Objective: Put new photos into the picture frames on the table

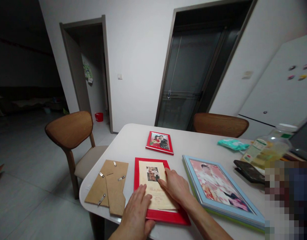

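Both hands lie flat, fingers spread and gripping nothing, as our left hand (pixel 137 213) and right hand (pixel 175 186) press the card insert (pixel 153 190) into the red frame (pixel 158 193) at the counter's (pixel 133 140) near edge; we judge seating its corners comes next.

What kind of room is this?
Probably a dining room in a home. There is a white table with wooden chairs, a fridge with magnets, and doorways to other rooms. Both hands, left and right, press on a red frame.
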### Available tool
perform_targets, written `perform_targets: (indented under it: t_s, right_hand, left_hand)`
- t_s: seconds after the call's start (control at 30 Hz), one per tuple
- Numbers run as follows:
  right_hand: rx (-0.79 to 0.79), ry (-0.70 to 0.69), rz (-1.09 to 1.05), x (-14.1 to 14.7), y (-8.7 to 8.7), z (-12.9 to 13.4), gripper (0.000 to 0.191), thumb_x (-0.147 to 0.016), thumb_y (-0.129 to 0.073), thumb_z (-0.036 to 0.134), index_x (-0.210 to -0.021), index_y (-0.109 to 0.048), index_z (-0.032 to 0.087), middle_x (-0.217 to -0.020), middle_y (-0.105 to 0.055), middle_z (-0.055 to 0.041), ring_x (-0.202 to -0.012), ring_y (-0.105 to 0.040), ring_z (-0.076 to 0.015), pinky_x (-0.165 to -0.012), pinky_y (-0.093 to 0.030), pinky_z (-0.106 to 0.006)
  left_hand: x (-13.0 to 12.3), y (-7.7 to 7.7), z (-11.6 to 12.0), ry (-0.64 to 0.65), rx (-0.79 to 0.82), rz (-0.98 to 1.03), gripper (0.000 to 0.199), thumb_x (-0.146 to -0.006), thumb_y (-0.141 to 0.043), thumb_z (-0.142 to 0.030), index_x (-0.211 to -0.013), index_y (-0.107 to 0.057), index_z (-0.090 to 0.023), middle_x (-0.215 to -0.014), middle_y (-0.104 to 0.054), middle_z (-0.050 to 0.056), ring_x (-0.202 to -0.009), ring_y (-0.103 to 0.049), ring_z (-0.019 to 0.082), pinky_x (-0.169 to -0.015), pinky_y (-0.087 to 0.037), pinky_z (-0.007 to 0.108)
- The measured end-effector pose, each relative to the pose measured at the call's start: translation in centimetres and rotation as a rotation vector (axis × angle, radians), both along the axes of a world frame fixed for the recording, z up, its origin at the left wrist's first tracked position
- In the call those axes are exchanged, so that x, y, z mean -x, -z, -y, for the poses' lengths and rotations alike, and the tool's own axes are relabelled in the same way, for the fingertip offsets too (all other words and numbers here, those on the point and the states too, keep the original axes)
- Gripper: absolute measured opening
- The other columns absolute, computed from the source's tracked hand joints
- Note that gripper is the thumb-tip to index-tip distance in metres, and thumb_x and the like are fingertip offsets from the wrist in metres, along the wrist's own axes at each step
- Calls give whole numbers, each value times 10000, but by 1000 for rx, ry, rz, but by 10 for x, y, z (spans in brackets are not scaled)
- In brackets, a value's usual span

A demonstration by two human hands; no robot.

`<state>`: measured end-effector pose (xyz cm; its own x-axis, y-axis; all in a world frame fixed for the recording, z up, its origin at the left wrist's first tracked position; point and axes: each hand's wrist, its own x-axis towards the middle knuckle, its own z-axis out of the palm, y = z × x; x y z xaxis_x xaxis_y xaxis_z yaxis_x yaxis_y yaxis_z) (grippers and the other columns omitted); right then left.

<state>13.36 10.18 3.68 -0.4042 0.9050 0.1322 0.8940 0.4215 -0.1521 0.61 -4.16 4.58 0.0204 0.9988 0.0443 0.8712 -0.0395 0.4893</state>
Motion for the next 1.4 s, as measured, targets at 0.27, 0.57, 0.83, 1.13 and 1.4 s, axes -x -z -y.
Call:
perform_targets:
  t_s: [0.27, 0.57, 0.83, 1.13, 1.4]
  right_hand:
    - [-65, -207, -38, -4, -1, 7, 279, -775, -394, 373, -850, -590, 188, -955, -542, -90, -875, -485, -206, -689, -342, -286]
    - [-61, -320, -172, 25, -8, 33, 358, -762, -436, 324, -1093, -492, 199, -1131, -492, -89, -1025, -401, -232, -838, -278, -346]
    - [103, -525, -205, 109, -15, 104, 459, -568, -597, 436, -940, -528, 177, -925, -532, -98, -864, -454, -260, -765, -333, -400]
    - [323, -558, -544, 98, -21, 100, 541, -546, -555, 186, -1076, -450, 204, -1030, -433, -64, -948, -440, -190, -823, -372, -299]
    - [309, -426, -497, -9, -36, 61, 354, -585, -463, 129, -927, -531, 192, -989, -473, -55, -938, -466, -171, -863, -356, -301]
  left_hand:
    - [4, -9, -2, 112, -28, -4, 283, -620, -541, -119, -894, -578, -180, -1160, -518, 72, -1109, -419, 233, -993, -230, 407]
    - [51, -7, 28, -1, -31, -19, 598, -604, -548, -131, -1180, -408, -209, -1336, -318, 91, -1220, -272, 238, -991, -239, 440]
    - [143, 37, 70, -322, -138, -262, 561, -552, -604, -106, -1098, -508, -190, -1249, -447, 104, -1140, -403, 266, -944, -350, 401]
    - [149, 26, 63, -203, -382, -110, 346, -604, -657, -255, -945, -605, -231, -1100, -585, 75, -974, -560, 238, -825, -462, 327]
    - [42, -7, 9, -23, -240, 14, 296, -628, -645, -168, -917, -585, -186, -1128, -543, 95, -1045, -495, 231, -879, -420, 345]
